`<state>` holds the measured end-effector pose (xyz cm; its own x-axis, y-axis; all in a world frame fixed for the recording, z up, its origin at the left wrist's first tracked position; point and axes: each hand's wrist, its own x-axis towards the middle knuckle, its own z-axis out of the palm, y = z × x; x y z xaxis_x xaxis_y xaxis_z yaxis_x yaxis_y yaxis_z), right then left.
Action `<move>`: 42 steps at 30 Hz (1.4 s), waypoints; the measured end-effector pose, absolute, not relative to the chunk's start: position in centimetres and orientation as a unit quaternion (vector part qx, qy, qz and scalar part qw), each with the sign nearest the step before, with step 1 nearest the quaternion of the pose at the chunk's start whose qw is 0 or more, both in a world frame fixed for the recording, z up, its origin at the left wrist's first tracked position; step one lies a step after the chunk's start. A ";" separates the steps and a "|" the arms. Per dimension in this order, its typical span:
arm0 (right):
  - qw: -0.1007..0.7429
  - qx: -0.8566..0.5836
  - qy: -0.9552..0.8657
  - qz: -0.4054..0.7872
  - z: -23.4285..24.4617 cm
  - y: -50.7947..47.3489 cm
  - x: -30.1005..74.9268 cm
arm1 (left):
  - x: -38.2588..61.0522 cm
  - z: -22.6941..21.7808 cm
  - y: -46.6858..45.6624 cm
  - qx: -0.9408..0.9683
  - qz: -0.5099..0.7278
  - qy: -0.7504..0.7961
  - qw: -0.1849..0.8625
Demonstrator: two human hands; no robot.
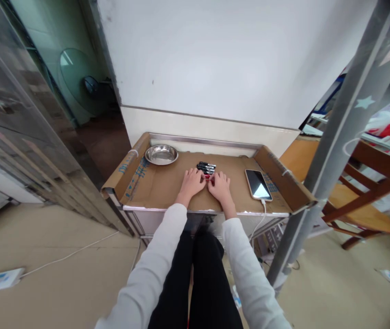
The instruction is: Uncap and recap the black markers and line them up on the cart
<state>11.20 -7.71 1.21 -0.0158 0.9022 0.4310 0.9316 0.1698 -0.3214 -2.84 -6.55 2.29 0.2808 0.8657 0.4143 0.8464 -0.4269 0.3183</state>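
Two hands, left hand [191, 182] and right hand [220, 186], curl around a small red item [209, 179], grip unclear, batteries [206, 167] beyond fingertips on cardboard-covered table [160, 187].

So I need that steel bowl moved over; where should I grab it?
Take the bowl by its near rim, coming from above with the left hand, which is closer. It sits upright and shallow on the cardboard, so the thin flared rim is probably the only easy pinch.

a small metal table [167, 214] is covered with flattened cardboard [160, 187], on which lie a steel bowl [161, 154] at ten o'clock, black markers [206, 167] at twelve, and a phone [258, 184] at three.
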 end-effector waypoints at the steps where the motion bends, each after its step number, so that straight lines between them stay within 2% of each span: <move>1: 0.287 -0.641 -0.711 -0.025 1.1 -7.6 11.3 | -2.8 2.4 -6.5 0.800 0.279 0.532 0.023; 6: 0.369 -0.608 -0.703 0.000 0.9 -7.1 11.7 | -3.1 3.0 -6.4 0.785 0.357 0.503 0.064; 11: 0.452 -0.553 -0.697 0.058 1.0 -6.9 11.9 | -3.3 2.7 -6.0 0.764 0.448 0.439 0.151; 15: 0.455 -0.524 -0.715 0.083 1.2 -7.2 11.7 | -3.4 2.7 -5.9 0.768 0.461 0.405 0.185; 42: 0.494 -0.490 -0.710 0.105 1.2 -7.1 11.7 | -3.5 3.1 -6.2 0.776 0.460 0.380 0.203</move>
